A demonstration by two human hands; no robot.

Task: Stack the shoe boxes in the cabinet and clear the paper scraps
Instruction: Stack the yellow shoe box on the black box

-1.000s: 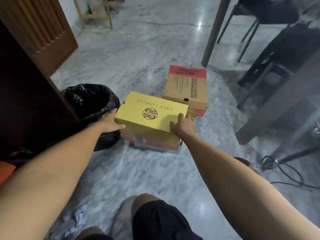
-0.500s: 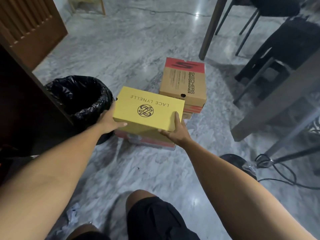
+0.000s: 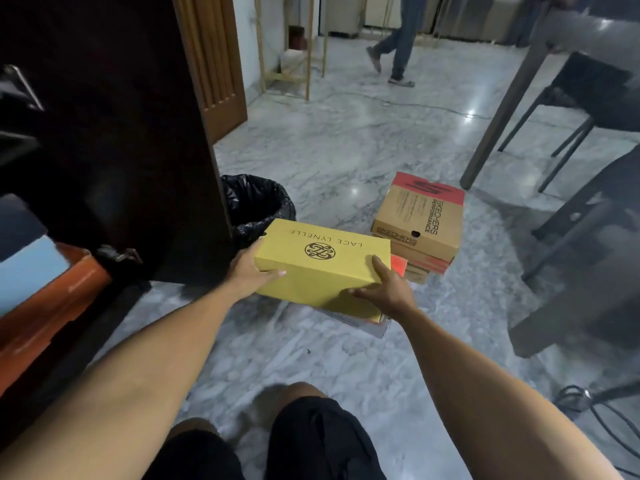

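A yellow shoe box (image 3: 322,261) marked "LACE LYNELLE" is lifted above the floor between both hands. My left hand (image 3: 247,271) grips its left end and my right hand (image 3: 384,289) holds its right near corner. Under it lies a pale flat box (image 3: 367,323) on the marble floor, mostly hidden. To the right stands a brown and red Skechers box (image 3: 420,216) on top of other boxes. The dark cabinet (image 3: 104,133) is at the left, with an orange box (image 3: 52,306) and a blue surface inside it.
A bin lined with a black bag (image 3: 258,202) sits by the cabinet side. A table leg (image 3: 502,109), black chairs (image 3: 588,98) and cables (image 3: 588,407) fill the right. A person's legs (image 3: 398,39) are at the far end. My knees are at the bottom.
The yellow box has come up off the stack and nearer to me. My right hand slid to its near corner. The view lifted, showing the cabinet interior and far room.
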